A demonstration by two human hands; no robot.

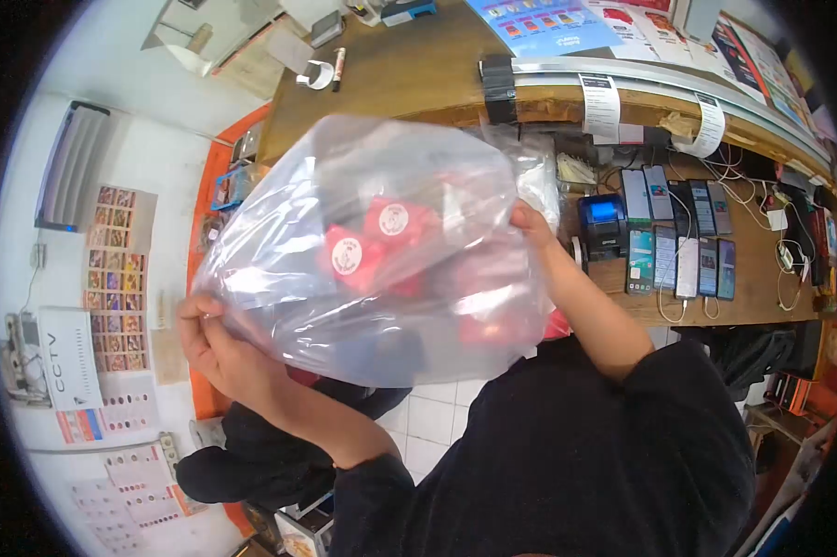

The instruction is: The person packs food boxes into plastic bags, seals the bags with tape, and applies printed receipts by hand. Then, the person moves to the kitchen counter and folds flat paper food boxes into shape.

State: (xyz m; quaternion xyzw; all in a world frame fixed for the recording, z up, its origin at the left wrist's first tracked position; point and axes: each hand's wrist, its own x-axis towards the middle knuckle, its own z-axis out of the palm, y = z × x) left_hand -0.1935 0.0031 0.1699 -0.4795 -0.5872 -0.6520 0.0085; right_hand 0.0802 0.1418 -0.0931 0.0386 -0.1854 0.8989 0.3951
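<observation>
A large clear plastic bag (pixel 274 227) is stretched out between my two hands. Behind or inside its film show red packets (pixel 398 243) with round white stickers; the glare hides their full shape. My left hand (pixel 219 348) has its fingers closed on the bag's lower left edge. On the other side, my right hand (pixel 541 239) grips the bag's right edge, its thumb and fingers curled in. More red shows dimly through the lower right part of the film.
Several phones (pixel 664 251) with charging cables lie on the lower wooden shelf, beside a black printer (pixel 604 226). A wooden counter (pixel 418 70) runs behind the bag, with a marker (pixel 338 70) on it. Someone's dark clothing (pixel 251 455) is at lower left.
</observation>
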